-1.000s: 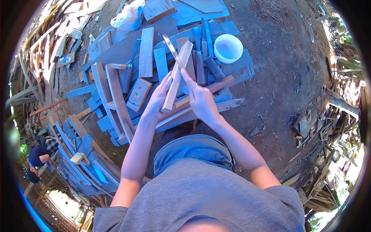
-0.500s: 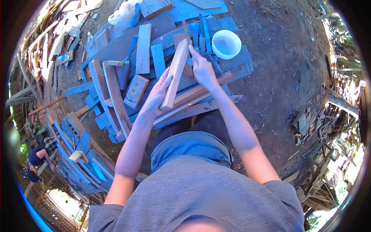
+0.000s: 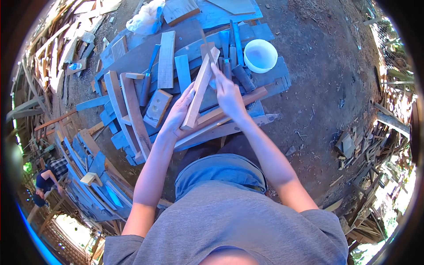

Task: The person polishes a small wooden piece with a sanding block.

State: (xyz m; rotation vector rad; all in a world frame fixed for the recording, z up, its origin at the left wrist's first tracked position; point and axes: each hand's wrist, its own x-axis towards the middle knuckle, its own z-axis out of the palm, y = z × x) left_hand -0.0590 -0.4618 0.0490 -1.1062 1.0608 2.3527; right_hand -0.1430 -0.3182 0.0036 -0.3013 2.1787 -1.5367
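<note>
1 wood strip (image 3: pixel 201 88) is propped tilted on the plank pile (image 3: pixel 132 106), lower end cupped by left hand (image 3: pixel 179 112) w/ fingers wrapped to steady it, while right hand (image 3: pixel 227 95), closed on a thin blade (image 3: pixel 206 43), is set vs. its upper edge.

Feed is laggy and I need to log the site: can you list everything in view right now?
Stick: one, light wood, tilted, in left hand.
Thin tool: one, blurred, at stick's top, in right hand.
Bowl: one, white, right of pile.
Chisels: several, bluish handles, beside bowl.
Planks: many, blue and bare wood, piled ahead.
Block: one, tan, left of stick.
Bag: one, white, top.
Another person: one, far left.
Left hand: grips stick.
Right hand: grips tool.
</note>
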